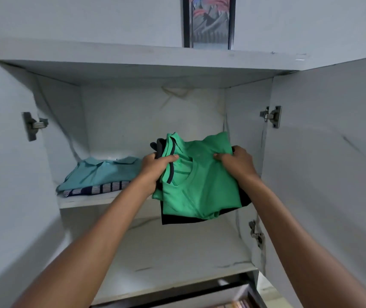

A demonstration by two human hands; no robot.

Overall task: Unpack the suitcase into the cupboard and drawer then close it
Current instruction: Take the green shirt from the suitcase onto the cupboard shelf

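The cupboard stood open, both doors swung wide. A teal pile filled the shelf's left; its right lay free. Left hand and right hand gripped the green shirt by its sides, above the shelf edge.

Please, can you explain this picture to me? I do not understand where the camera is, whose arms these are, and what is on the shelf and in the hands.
There is no machine here. The camera sits on a person's head and looks forward and down, so the two arms belong to that person. They stand before an open white cupboard with both doors swung out. The left hand and right hand together hold a folded green shirt with a dark garment under it, in front of the upper shelf. On the left of that shelf lies a light blue shirt on top of a striped garment. A framed picture stands on top of the cupboard.
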